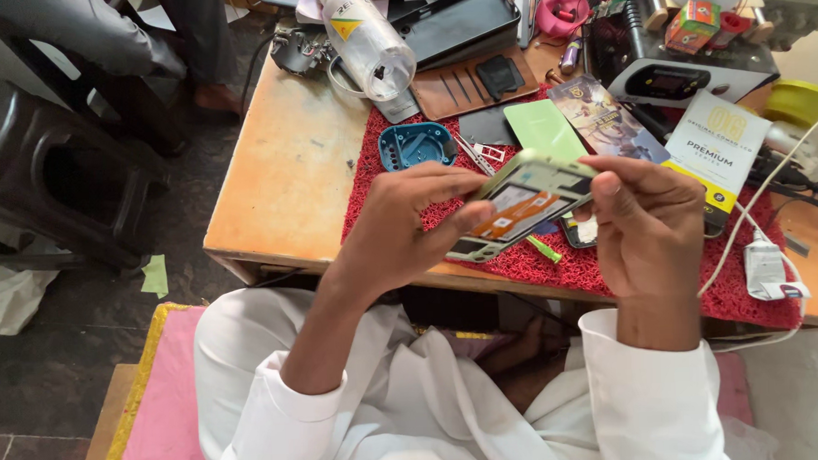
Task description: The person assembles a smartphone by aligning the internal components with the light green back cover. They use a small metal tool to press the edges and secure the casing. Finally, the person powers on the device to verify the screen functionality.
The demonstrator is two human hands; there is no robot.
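Observation:
Both hands hold an opened phone [528, 206] with its back cover off, above the red mat [555, 261]. My left hand [400, 223] grips its lower left edge, thumb lying on the orange and white inner parts. My right hand [649, 226] pinches the phone's right end with thumb and fingers. The phone is tilted, inside facing up. A pale green back cover [543, 127] lies on the mat just behind it.
On the wooden table [285, 180] lie a blue round dish [415, 145], tweezers [472, 155], a clear plastic bottle [366, 41], a black tray [456, 20], a white and yellow box [719, 147], a white charger with cable [765, 265]. A dark stool [53, 170] stands left.

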